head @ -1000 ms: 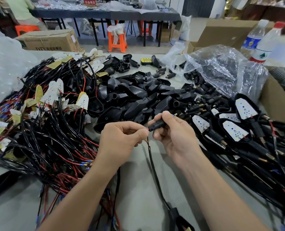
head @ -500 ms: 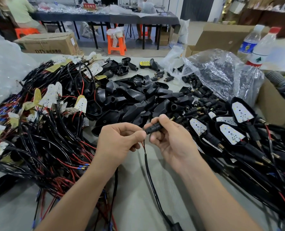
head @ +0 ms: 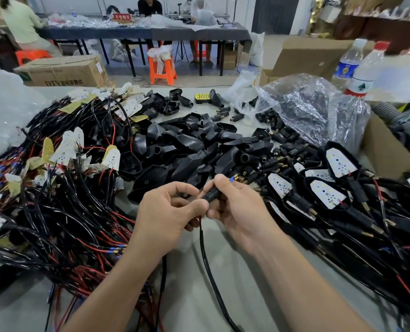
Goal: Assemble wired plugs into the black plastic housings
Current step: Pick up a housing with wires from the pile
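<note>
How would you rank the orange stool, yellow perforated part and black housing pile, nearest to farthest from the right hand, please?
1. Black housing pile, just beyond the right hand.
2. Yellow perforated part, farther up the table.
3. Orange stool, beyond the table.

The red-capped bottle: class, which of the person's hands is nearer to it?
Right. The right hand, holding a black plug, is nearer the camera and left of the red-capped bottle; the left hand, pinching its cable, sits even farther left.

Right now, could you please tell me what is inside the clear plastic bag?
Small black plugs lie at the bag's mouth; whatever lies deeper is hidden by crumpled film.
</note>
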The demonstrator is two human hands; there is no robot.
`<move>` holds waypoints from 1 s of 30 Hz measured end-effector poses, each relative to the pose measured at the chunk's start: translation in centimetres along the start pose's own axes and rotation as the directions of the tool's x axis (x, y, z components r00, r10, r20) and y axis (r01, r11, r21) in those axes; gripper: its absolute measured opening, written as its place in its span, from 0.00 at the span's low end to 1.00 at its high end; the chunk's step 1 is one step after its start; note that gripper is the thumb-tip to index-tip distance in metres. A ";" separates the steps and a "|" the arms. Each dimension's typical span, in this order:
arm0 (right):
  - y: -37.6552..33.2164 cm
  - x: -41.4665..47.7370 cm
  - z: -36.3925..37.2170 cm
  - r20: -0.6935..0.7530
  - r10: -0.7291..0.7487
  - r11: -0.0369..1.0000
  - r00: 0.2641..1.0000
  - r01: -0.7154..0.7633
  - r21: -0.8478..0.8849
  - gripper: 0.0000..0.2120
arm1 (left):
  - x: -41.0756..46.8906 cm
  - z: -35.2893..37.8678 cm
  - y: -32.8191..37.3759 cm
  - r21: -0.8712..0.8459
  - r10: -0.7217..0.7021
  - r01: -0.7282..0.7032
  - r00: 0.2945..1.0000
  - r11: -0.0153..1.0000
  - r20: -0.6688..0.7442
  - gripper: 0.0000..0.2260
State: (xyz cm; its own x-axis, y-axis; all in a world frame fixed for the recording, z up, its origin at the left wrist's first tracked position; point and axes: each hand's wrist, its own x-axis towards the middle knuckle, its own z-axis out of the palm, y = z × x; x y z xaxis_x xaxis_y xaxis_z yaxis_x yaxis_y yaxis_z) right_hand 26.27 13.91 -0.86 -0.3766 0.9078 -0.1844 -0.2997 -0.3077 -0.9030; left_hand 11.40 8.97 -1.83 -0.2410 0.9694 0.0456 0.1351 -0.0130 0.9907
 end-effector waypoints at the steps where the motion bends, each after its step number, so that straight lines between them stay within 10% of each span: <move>1: 0.0 0.0 0.0 -0.014 -0.013 1.000 1.000 0.013 0.021 0.17 | 0.0 0.1 0.0 0.006 -0.009 0.009 1.000 1.000 0.018 0.08; 8: 0.4 0.2 -0.3 -0.155 -0.074 0.990 0.985 0.091 0.104 0.18 | 0.0 0.1 0.1 0.005 -0.069 0.068 0.996 0.998 0.058 0.08; 20: 0.7 0.2 0.3 0.015 0.031 0.992 0.999 -0.029 -0.123 0.17 | -0.4 0.0 0.2 0.117 0.012 -0.018 0.999 0.993 0.053 0.09; 26: -0.2 0.2 -0.7 -0.119 -0.157 0.959 0.980 0.122 -0.255 0.21 | -0.8 0.4 0.2 0.331 0.040 -0.054 0.998 0.942 0.051 0.06; 30: -1.1 0.8 -1.5 -0.224 -0.302 0.921 0.926 0.222 -0.321 0.25 | -0.7 0.6 1.1 0.058 -0.102 0.091 0.969 0.994 0.223 0.14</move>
State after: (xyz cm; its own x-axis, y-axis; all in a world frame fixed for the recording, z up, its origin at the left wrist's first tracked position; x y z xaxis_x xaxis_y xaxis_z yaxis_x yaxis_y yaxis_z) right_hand 27.59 15.42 -0.60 -0.0617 0.9980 0.0148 -0.0784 0.0100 -0.9969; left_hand 12.31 8.43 -0.89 -0.0331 0.9958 -0.0855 0.1677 0.0899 0.9817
